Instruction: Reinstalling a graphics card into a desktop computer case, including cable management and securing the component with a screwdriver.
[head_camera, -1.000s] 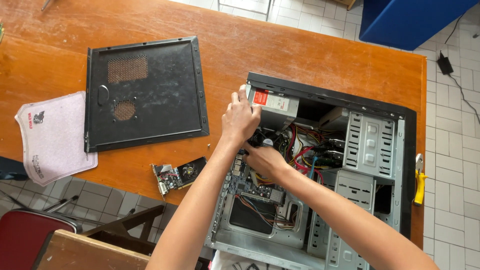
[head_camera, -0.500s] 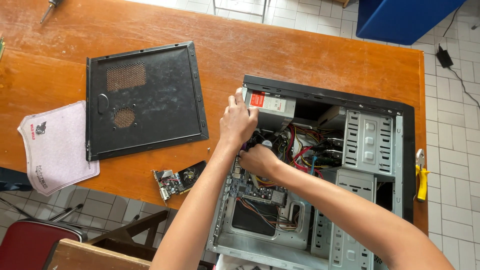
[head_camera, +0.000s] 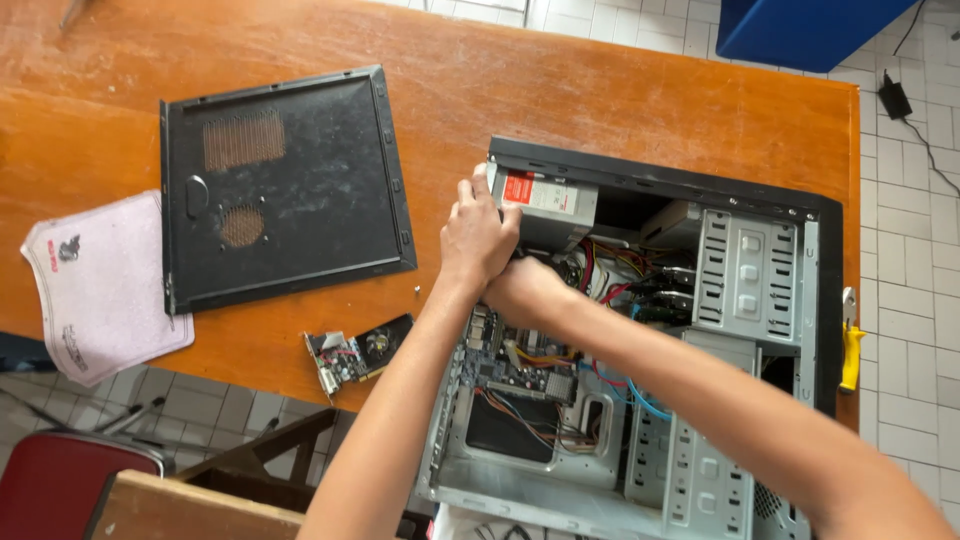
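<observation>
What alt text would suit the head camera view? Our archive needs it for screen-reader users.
A person's left hand and right hand reach together into an open computer case lying on an orange wooden table, beside its power supply. The removed black side panel, a pink cloth and a small expansion card lie to the left.

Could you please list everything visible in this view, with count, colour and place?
computer case: one, black and grey, open, on table's right part
power supply: one, grey, case's top-left corner
motherboard: one, inside case
cables: several, red, yellow, blue, inside case
side panel: one, black, flat on table
expansion card: one, near table's front edge
cloth: one, pinkish white, table's left
screwdriver: one, yellow handle, right of case
table: one, orange-brown wood
left hand: on power supply
right hand: inside case
</observation>
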